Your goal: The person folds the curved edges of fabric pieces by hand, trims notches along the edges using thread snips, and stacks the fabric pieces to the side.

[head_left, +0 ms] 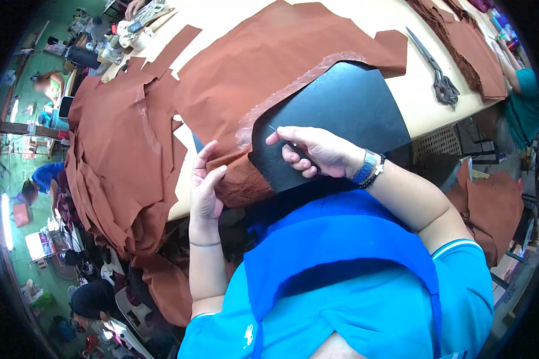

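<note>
My right hand (308,152) is closed around a slim tool with a dark handle (302,154). Its thin pointed metal tip shows past the thumb and index finger, above a black board (341,102); whether it is an awl or a small knife I cannot tell. A large piece of reddish-brown leather (263,60) partly covers that board, with a shiny, whitish band (299,87) along its curved edge. At the leather's near left edge is my left hand (206,185), thumb and fingers apart. Beside it, a corner of leather (242,182) shows its rough underside.
Large dark scissors (437,75) lie on the pale table (413,102) at the right. More brown leather (117,137) hangs over the left edge. Another person's arm (509,66) is at far right, and several people are at left.
</note>
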### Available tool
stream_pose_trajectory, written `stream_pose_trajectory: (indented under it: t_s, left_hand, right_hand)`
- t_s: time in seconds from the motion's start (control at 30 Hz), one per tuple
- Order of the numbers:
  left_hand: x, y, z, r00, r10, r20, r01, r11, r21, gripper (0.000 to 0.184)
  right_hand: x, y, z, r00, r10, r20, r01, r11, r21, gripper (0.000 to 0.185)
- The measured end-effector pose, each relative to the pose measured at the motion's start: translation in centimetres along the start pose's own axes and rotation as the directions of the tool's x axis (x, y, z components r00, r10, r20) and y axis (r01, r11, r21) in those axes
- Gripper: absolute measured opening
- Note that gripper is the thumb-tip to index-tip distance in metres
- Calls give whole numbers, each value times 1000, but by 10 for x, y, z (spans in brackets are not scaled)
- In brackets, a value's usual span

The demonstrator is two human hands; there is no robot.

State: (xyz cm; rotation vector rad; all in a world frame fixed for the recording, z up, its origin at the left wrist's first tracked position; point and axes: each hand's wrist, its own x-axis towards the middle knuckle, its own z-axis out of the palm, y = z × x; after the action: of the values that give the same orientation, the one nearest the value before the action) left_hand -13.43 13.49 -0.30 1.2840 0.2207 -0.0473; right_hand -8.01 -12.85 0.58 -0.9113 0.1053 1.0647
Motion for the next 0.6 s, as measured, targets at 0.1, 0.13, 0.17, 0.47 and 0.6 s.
stream_pose_trajectory:
  t_s: [0.1, 0.13, 0.17, 0.47, 0.6]
  left_hand:
    - [-3, 2, 3, 994, 64, 88, -68, 996, 49, 74]
    - [-3, 1, 5, 983, 125, 137, -134, 989, 61, 78]
    - [-2, 1, 4, 979, 147, 143, -161, 982, 94, 81]
    - [-4, 1, 4, 968, 188, 168, -215, 963, 164, 90]
    - [-4, -1, 3, 966, 191, 177, -222, 959, 174, 88]
  right_hand:
    - [6, 0, -3, 999, 36, 35, -39, 996, 76, 36]
    - [9, -1, -4, 998, 51, 45, -55, 994, 98, 36]
    - [12, -1, -5, 996, 65, 55, -71, 990, 120, 36]
    - [34, -12, -4, 991, 73, 114, -87, 989, 121, 37]
    - [38, -11, -5, 989, 64, 133, -77, 993, 94, 38]
